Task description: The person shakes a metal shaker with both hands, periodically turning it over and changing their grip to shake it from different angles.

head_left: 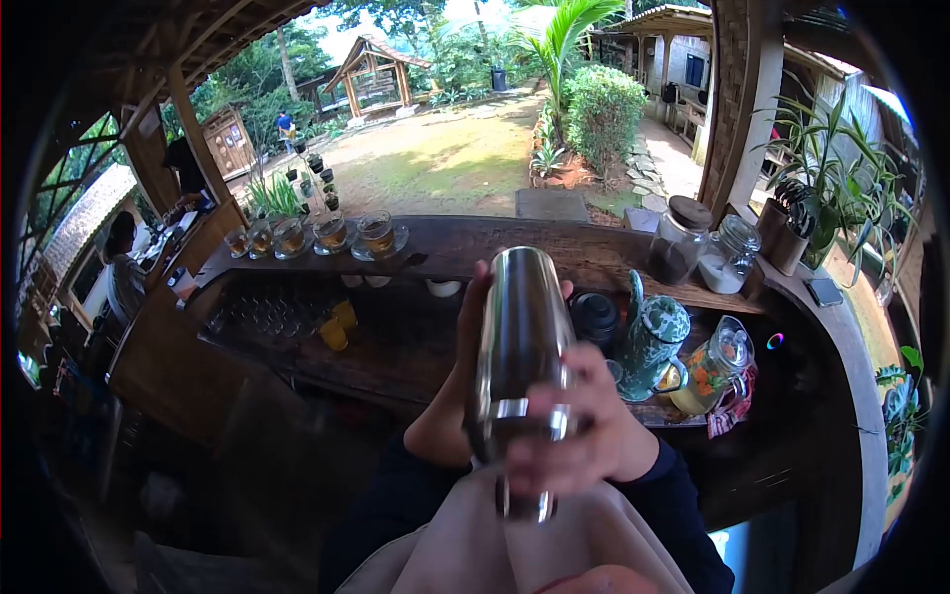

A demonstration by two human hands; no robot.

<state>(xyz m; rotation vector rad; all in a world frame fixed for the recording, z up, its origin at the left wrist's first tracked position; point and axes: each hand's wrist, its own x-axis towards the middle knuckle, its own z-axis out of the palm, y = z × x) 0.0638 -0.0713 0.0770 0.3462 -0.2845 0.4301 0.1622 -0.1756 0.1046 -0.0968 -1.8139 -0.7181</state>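
Both my hands hold a shiny metal cocktail shaker, tilted in front of my chest. My left hand is wrapped round its far left side, most of its fingers hidden behind the metal. Around the shaker's lower, narrower end closes my right hand, slightly blurred. To the right of the shaker stand a green-and-white speckled enamel pot with a spout and a dark lidded container. A glass pitcher with an orange floral pattern is beside the pot, near a red checked cloth.
Several glass cups of amber drink line the wooden counter's back ledge. Upturned glasses and yellow cups sit on the lower shelf. Two jars, a phone and potted plants are at right. Two people are at far left.
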